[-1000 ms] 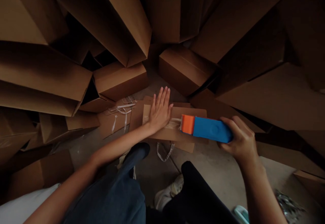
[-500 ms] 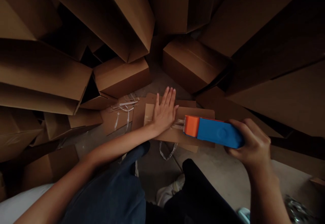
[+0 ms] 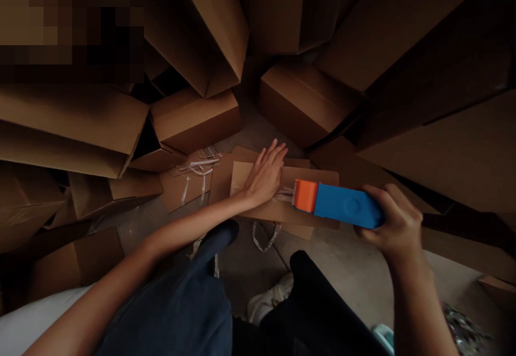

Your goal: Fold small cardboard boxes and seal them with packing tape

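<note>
My left hand (image 3: 266, 176) lies with its fingers apart on a flat brown cardboard piece (image 3: 314, 176), next to a strip of clear packing tape (image 3: 284, 194). That tape runs from the orange end of a blue and orange tape dispenser (image 3: 338, 204). My right hand (image 3: 393, 221) is closed around the blue body of the dispenser. The dispenser's orange head sits just above the cardboard, a short way to the right of my left hand. The tape roll is hidden inside the casing.
Large cardboard boxes (image 3: 193, 122) crowd the top and both sides. Loose clear plastic straps lie on cardboard (image 3: 199, 165) and on the concrete floor (image 3: 266, 236). My dark-trousered legs (image 3: 189, 302) and a white shoe (image 3: 268, 302) fill the bottom.
The dispenser has moved right, away from my left hand, and stretched the tape out. My left hand has turned, its fingers now angled toward the right.
</note>
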Tool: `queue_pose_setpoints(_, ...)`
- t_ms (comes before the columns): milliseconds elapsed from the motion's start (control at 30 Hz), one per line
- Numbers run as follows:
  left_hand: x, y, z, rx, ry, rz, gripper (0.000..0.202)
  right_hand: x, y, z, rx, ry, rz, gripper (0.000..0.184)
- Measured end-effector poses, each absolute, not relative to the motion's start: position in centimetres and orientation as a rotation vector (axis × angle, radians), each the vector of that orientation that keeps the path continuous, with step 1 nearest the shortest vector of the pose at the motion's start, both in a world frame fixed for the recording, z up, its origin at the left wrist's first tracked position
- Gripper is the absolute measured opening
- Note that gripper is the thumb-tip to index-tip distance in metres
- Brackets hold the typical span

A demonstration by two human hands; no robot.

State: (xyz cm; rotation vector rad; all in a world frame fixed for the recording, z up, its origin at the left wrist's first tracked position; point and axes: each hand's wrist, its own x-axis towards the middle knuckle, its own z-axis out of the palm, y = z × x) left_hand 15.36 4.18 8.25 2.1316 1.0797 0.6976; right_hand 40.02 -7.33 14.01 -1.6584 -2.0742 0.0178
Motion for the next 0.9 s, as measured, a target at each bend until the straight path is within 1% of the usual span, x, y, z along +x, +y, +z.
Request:
queue_pose_setpoints(133, 13.7, 5.9, 8.4, 1.681, 1.043, 0.985, 0.042, 40.0, -7.4, 14.2, -1.676, -2.082, 0.031, 0.053)
queue_pose_setpoints(233, 12.1, 7.0, 9.2, 1.47, 1.041, 1.011, 0.043, 40.2, -7.7, 14.0, -1.695, -2.049, 0.045, 0.057)
queue_pose_setpoints(333, 11.1, 7.0, 10.7, 1.53, 1.08, 1.063, 0.042, 40.3, -8.2, 13.6, -1.69, -1.998, 0.035, 0.058)
queue_pose_setpoints(467, 11.7, 5.7, 12.4, 1.812, 1.11, 1.127, 0.038, 40.2, -8.4, 13.4, -1.681, -1.992, 0.047, 0.057)
queue_pose_setpoints(533, 12.5, 5.1, 12.4, 1.996, 1.098, 1.071, 0.045, 40.2, -8.4, 13.5, -1.68, -1.997, 0.039, 0.056)
queue_pose_setpoints(667, 13.7, 4.8, 10.9, 2.233, 1.161, 0.796, 0.059, 40.1, -8.3, 13.7, -1.697, -2.002, 0.039, 0.056)
queue_pose_setpoints(767, 14.1, 5.0, 9.6, 2.302, 1.241, 0.668, 0.06, 40.0, -8.2, 13.6, -1.701, -2.002, 0.032, 0.056)
queue_pose_setpoints(900, 14.3, 5.2, 8.7, 2.322, 1.229, 0.616, 0.055, 39.9, -8.0, 13.5, -1.712, -2.005, 0.016, 0.055)
